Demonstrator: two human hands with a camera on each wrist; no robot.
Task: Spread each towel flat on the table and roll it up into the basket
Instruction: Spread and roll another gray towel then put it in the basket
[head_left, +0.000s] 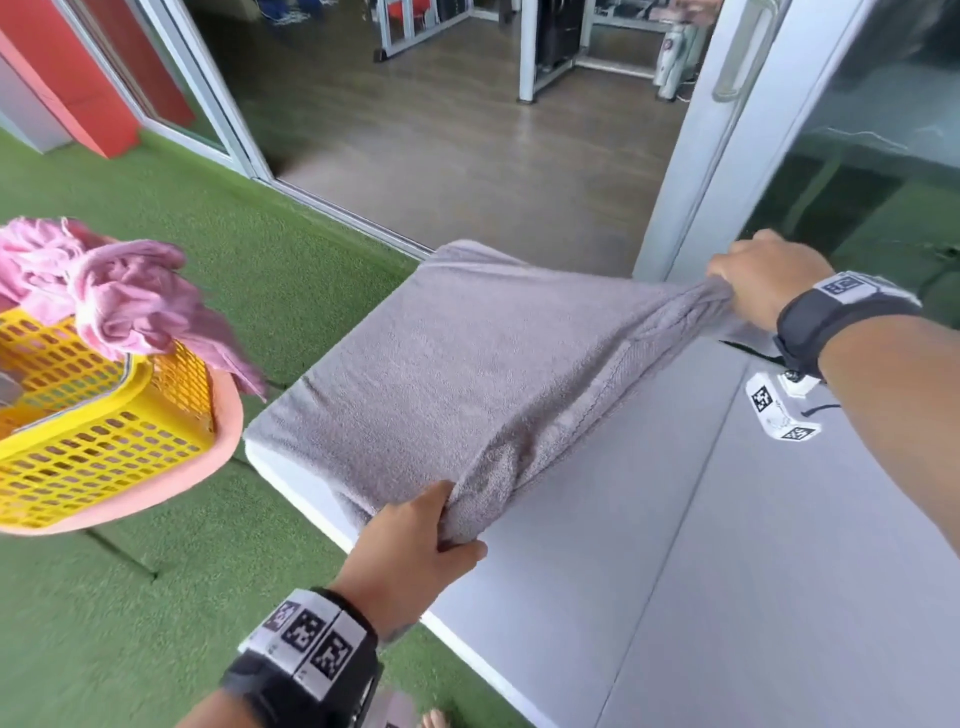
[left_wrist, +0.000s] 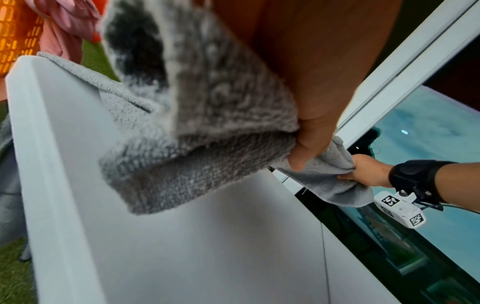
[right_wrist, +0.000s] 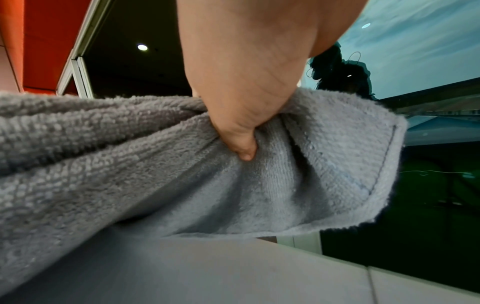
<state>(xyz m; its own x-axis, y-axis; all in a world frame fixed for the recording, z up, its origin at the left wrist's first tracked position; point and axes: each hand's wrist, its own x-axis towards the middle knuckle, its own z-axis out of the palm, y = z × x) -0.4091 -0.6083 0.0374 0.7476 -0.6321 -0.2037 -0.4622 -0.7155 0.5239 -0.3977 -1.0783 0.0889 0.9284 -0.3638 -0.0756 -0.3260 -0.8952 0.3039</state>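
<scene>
Green fake grass (head_left: 171, 218) covers the ground on the left and bottom of the head view. At the upper left stands a red block (head_left: 88, 78) beside a gray one. A sliding door (head_left: 753, 130) with a white frame and a long handle fills the upper right. Through the opening at the top middle, a brown floor (head_left: 441, 140) shows, with white metal legs (head_left: 527, 52) standing on it. A bare toe (head_left: 434, 719) peeks in at the bottom edge.
</scene>
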